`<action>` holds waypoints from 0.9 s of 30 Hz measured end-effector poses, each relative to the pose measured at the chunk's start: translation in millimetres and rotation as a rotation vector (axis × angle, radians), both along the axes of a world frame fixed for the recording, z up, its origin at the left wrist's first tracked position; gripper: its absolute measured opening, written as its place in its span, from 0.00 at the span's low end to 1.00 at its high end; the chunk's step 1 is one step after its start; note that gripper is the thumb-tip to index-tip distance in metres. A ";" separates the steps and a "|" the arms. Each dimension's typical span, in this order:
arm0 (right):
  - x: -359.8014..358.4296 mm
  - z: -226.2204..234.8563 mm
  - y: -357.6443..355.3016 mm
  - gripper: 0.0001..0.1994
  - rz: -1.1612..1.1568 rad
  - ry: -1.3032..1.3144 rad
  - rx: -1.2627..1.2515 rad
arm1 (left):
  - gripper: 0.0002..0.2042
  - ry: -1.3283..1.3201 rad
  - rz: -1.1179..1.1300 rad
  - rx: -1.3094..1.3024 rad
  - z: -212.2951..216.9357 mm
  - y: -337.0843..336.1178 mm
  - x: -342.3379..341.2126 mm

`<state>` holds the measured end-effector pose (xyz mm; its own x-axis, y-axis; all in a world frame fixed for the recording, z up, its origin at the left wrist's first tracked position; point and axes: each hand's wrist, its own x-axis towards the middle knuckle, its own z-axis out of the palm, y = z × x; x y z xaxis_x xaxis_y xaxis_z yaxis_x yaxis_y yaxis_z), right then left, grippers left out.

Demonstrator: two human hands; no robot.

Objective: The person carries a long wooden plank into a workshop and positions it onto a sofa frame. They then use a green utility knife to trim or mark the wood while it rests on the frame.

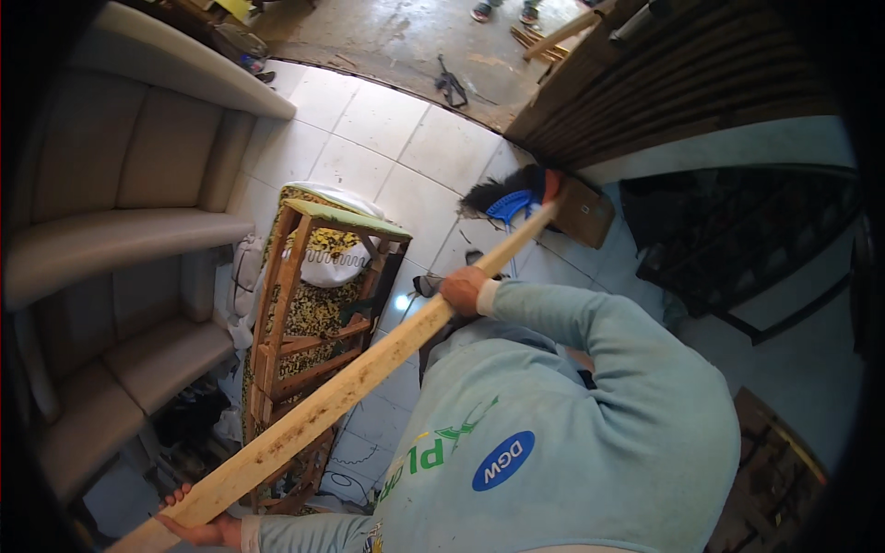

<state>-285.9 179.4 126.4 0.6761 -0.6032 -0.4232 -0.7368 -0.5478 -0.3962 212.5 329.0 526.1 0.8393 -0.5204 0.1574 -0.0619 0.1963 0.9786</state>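
gripping a long wooden plank [350, 381] diagonally in front of me. my left grip [205, 527] wraps its lower-left stretch, right grip [464, 289] clasps it farther up. plank hides part of a wooden frame [271, 341]; far end points toward cardboard box [586, 216] on tiled floor [380, 120].

The long plank [323, 405] looks like bare wood, matt and slightly rough, blotched with dark stains. The open frame [274, 323] is raw-looking wood too. The shirt [627, 424] is matt cloth, the floor tiles [415, 198] smooth and glossy, the box [585, 217] dull cardboard, the fan-shaped blue piece [512, 205] plastic.
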 end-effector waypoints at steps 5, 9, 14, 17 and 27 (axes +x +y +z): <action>-47.1 34.0 38.1 0.05 -0.008 0.034 0.129 | 0.15 0.008 0.007 -0.022 -4.4 12.6 -34.0; -81.4 27.9 81.7 0.06 -0.036 0.053 0.138 | 0.18 0.113 -0.017 -0.109 -17.4 52.0 -53.5; -103.8 35.6 109.8 0.15 -0.047 0.069 0.209 | 0.18 0.134 -0.056 -0.180 -23.2 2.7 -102.5; -117.1 22.5 132.3 0.14 -0.024 0.130 0.207 | 0.15 0.074 0.038 -0.119 -17.9 9.4 -133.5; -101.9 -7.2 213.2 0.19 -0.149 0.042 0.300 | 0.19 -0.070 -0.047 -0.114 -42.7 33.9 -139.9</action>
<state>-387.8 392.6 119.2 0.5685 -0.5381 -0.6223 -0.8188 -0.2966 -0.4915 72.5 362.9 483.5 0.7994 -0.5341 0.2751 -0.1175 0.3100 0.9434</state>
